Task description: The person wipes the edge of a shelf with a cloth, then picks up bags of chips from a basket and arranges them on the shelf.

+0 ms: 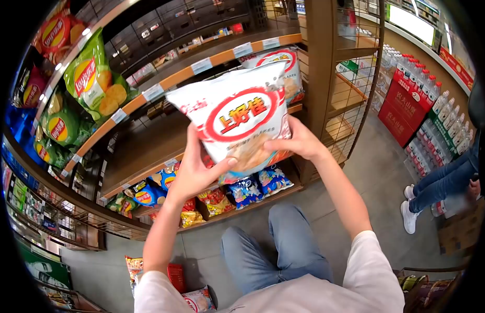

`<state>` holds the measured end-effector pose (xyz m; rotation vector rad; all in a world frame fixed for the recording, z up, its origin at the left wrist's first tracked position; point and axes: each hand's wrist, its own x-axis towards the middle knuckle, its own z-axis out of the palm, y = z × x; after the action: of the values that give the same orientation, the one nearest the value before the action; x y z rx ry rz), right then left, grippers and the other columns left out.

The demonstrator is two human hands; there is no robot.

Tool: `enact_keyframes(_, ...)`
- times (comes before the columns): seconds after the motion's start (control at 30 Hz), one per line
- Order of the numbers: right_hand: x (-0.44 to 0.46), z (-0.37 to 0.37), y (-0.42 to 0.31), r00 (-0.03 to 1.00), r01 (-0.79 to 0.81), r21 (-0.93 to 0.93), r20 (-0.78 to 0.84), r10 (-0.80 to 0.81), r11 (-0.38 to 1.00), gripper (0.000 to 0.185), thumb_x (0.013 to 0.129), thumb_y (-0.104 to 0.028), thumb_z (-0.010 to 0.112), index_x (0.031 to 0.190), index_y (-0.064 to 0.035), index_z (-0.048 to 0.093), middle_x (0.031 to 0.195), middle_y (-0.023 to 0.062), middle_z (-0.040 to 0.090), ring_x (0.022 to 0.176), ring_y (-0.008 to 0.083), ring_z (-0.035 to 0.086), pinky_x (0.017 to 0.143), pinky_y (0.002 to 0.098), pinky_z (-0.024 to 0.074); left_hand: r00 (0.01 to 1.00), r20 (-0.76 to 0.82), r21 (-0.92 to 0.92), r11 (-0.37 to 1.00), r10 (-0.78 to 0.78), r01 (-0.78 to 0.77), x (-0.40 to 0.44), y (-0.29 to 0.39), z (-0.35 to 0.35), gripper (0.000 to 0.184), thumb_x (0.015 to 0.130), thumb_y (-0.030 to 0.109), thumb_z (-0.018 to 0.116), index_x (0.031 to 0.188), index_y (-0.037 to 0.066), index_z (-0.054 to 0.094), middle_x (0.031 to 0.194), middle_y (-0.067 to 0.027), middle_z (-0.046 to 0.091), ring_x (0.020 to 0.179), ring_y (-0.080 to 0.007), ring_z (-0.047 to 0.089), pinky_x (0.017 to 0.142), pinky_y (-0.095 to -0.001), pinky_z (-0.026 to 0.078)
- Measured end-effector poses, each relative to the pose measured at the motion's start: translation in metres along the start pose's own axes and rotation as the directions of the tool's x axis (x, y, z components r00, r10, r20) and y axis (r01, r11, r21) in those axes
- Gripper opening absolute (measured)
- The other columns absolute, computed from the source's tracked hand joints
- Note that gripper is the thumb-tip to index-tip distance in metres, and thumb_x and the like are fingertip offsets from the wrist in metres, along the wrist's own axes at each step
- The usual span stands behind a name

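A white bag of chips [241,117] with a red oval and yellow lettering is held up before the shelves. My left hand [198,167] grips its lower left side, thumb across the front. On the lower right side, my right hand [300,141] is closed on the same bag, its thumb also on the front. The fingers behind the bag are hidden. Just beyond it, a similar white bag [292,78] stands at the right end of the middle shelf, partly covered by the held one.
Green chip bags [93,78] fill the left shelf. Blue and yellow bags [247,192] line the bottom shelf. More snack bags [198,300] lie on the floor by my left side. At right are bottled water packs [435,125] and a person's legs [441,177].
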<state>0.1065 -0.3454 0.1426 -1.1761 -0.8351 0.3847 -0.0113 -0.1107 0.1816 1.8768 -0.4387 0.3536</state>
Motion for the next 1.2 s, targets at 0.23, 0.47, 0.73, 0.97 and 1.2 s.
enact_keyframes(0.23,-0.009,-0.060,-0.010,0.982,0.060,-0.093,-0.172,-0.075,0.994,0.066,0.075,-0.013,0.084,0.130,0.0025,0.051,0.120,0.0103,0.065,0.109,0.0177,0.062,0.098,0.0329,0.0489,0.989,0.124,-0.087,0.993,0.084,-0.074,0.072,-0.085,-0.021,0.053,0.086,-0.001,0.054,0.139,0.001,0.044,0.138,-0.0139,0.051,0.130,-0.0243,0.049,0.105,-0.0389,0.044)
enact_keyframes(0.47,-0.005,-0.088,-0.011,0.968,0.014,-0.174,-0.243,-0.057,0.985,0.066,0.078,-0.016,0.082,0.132,0.0032,0.049,0.121,0.0110,0.064,0.109,0.0173,0.063,0.098,0.0319,0.0484,0.995,0.101,0.148,0.989,0.013,-0.028,0.148,-0.114,0.019,0.095,0.081,0.026,0.080,0.148,-0.004,0.019,0.142,-0.0236,0.047,0.133,-0.0301,0.046,0.108,-0.0411,0.042)
enact_keyframes(0.73,-0.005,-0.091,0.005,0.985,-0.147,-0.033,-0.096,0.143,0.989,0.060,0.085,-0.022,0.075,0.133,0.0042,0.049,0.126,0.0121,0.063,0.113,0.0176,0.061,0.099,0.0315,0.0475,0.972,0.233,0.129,0.991,0.009,-0.040,0.168,-0.136,0.016,0.058,0.086,0.024,0.076,0.133,0.000,0.054,0.133,-0.0095,0.059,0.119,-0.0170,0.054,0.103,-0.0361,0.045)
enact_keyframes(0.97,0.004,-0.086,-0.010,0.988,-0.079,-0.008,-0.137,0.077,0.997,0.060,0.084,-0.025,0.075,0.131,0.0040,0.052,0.126,0.0123,0.063,0.114,0.0174,0.061,0.099,0.0312,0.0473,0.969,0.240,0.078,0.994,0.054,-0.074,0.178,-0.148,0.029,0.058,0.086,0.021,0.075,0.134,0.000,0.052,0.136,-0.0108,0.057,0.123,-0.0183,0.051,0.105,-0.0378,0.043)
enact_keyframes(1.2,0.007,-0.081,-0.031,0.978,-0.115,-0.098,-0.186,0.096,0.989,0.061,0.085,-0.027,0.075,0.132,0.0041,0.051,0.126,0.0125,0.062,0.115,0.0167,0.059,0.102,0.0303,0.0445,0.976,0.212,0.198,0.975,0.059,-0.102,0.189,-0.166,0.031,0.050,0.087,0.026,0.072,0.128,0.001,0.058,0.131,-0.0148,0.062,0.121,-0.0212,0.057,0.102,-0.0365,0.045)
